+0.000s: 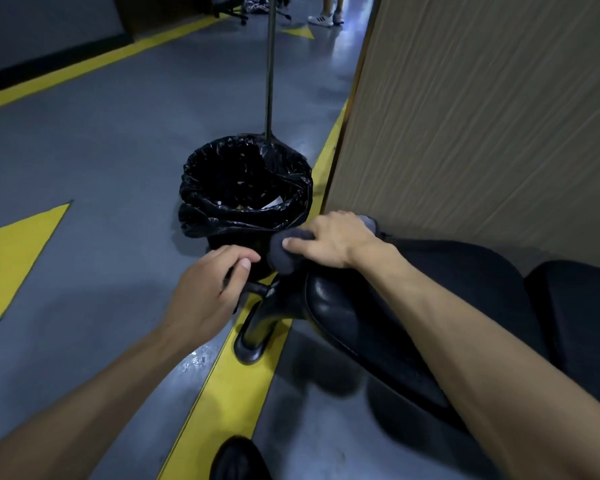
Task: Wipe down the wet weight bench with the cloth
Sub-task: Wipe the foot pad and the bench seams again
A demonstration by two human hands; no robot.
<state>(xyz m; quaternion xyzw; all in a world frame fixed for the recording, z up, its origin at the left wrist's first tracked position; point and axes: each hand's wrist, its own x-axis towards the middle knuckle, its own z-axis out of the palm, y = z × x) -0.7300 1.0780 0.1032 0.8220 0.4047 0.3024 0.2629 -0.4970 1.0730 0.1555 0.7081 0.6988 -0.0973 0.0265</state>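
Right hand [329, 237] curled around the dark grey cloth [284, 254], pressing it onto the far end of the black weight bench [378, 306], probably to soak up water there. Left hand [208, 289] gripping the black handle bar [255, 288] at the bench's end, likely to steady the frame; bin with black liner [245, 187] just beyond.

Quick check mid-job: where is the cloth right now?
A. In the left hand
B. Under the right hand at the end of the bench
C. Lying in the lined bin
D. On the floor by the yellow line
B: the right hand holds the dark cloth against the end of the black bench, while the left hand is curled round a black handle below it.
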